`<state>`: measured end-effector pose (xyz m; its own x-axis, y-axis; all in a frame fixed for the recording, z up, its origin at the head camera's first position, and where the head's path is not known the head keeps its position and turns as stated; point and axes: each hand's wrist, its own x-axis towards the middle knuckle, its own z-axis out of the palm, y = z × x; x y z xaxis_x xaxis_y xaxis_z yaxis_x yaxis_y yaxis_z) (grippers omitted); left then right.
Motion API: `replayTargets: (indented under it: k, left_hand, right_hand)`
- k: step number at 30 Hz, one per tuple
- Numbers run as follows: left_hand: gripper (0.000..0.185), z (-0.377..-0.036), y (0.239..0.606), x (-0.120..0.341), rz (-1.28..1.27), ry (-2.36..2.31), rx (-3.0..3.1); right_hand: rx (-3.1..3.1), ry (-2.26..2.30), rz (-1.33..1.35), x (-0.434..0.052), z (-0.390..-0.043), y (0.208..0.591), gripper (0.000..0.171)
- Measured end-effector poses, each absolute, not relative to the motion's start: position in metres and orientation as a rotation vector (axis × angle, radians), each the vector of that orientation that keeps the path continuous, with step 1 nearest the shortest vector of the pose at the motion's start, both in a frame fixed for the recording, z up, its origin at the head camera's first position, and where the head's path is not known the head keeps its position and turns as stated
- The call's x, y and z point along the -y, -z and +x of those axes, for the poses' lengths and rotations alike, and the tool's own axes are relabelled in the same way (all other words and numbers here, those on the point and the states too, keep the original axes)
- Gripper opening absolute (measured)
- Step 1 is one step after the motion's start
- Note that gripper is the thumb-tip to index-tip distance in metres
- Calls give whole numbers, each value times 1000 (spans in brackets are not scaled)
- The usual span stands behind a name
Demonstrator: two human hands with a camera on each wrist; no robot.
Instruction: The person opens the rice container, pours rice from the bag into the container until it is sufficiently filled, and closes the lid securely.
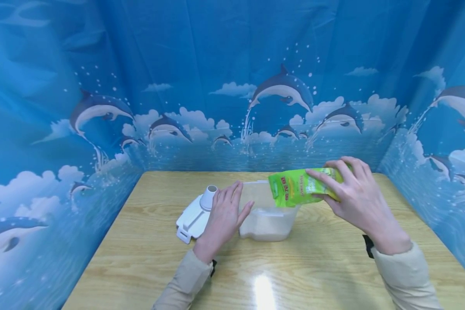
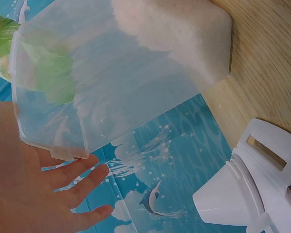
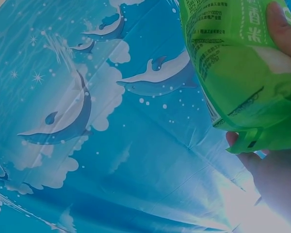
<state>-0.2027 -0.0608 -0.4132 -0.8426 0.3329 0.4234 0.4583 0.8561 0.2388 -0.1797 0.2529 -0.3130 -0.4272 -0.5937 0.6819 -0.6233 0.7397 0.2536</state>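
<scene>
In the head view my right hand (image 1: 358, 200) grips a bright green printed plastic bag (image 1: 294, 188), tipped nearly level. The bag's far end is over the top of a translucent plastic container (image 1: 267, 226). The right wrist view shows fingers and thumb around the same bag (image 3: 252, 92). My left hand (image 1: 225, 213) is at the container's left side, fingers extended; in the left wrist view those fingers lie by its rim (image 2: 68, 154). Pale, fine-grained contents (image 2: 184, 29) sit in the bottom of the container. Whether anything is falling from the bag is unclear.
Left of the container, a white lid (image 1: 190, 219) with a tapered round spout (image 1: 208, 197) lies on the wood-grain table (image 1: 139, 241). A blue curtain (image 1: 201, 56) printed with dolphins surrounds the table's back and sides.
</scene>
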Motion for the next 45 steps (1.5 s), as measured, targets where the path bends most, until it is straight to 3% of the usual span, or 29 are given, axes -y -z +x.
replayTargets:
  k: [17,21,27,45]
  left_hand:
    - [67,-202,413,62,-599,476,2640]
    - [66,-202,413,62,-600,477,2637]
    - [66,-202,412,62,-596,465,2643]
    - [66,-203,414,62,-600,457,2628]
  right_hand:
    - [2135,-23,925,-254,-179,307,61]
    - [2154,-15,944,-255,-178,305,49]
    - [2185,4,948,-255,-176,302,76]
    - [2187,14,968,-246,-177,297,78]
